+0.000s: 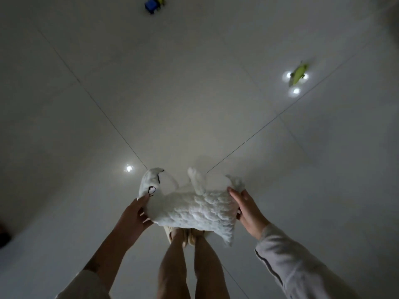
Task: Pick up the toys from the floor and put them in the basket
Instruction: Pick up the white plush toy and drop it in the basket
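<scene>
Hard to see: the blue toy (pixel 152 5) at the top edge is blurry and partly cut off; the green toy (pixel 299 74) is blurry too.
Fluffy white toy (pixel 192 207): up off the floor (pixel 194 93), held sideways between both hands, above the feet.
Left hand (pixel 135 214): fingers pressed on the toy's head end.
Right hand (pixel 248 210): flat, open fingers against its back end.
Basket: not in the picture.
</scene>
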A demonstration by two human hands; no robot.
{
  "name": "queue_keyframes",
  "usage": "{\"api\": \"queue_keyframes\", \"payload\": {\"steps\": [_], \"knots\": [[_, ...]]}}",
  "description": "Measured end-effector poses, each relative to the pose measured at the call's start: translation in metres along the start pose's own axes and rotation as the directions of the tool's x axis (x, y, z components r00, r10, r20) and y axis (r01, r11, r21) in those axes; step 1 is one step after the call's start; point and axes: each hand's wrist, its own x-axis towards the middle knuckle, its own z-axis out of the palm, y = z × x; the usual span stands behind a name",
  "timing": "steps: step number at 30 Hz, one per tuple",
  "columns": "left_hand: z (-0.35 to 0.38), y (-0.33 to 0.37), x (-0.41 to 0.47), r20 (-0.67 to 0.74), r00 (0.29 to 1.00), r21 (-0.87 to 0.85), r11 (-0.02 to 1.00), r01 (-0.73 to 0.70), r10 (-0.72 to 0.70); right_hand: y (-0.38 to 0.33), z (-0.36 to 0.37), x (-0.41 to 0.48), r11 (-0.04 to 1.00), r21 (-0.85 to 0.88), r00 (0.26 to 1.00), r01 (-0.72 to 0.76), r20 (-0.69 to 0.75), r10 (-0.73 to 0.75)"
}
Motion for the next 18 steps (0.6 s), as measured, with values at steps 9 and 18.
{"api": "queue_keyframes", "payload": {"steps": [9, 18], "knots": [[0.023, 0.04, -0.205, 0.041, 0.984, 0.06, 0.983, -0.176, 0.174, -0.068, 0.018, -0.207, 0.991, 0.004, 0.99, 0.134, -0.041, -0.133], [0.025, 0.045, -0.282, 0.184, 0.958, 0.057, 0.971, -0.233, 0.219, -0.08, 0.008, -0.287, 0.954, 0.04, 0.95, 0.299, -0.103, -0.293]]}}
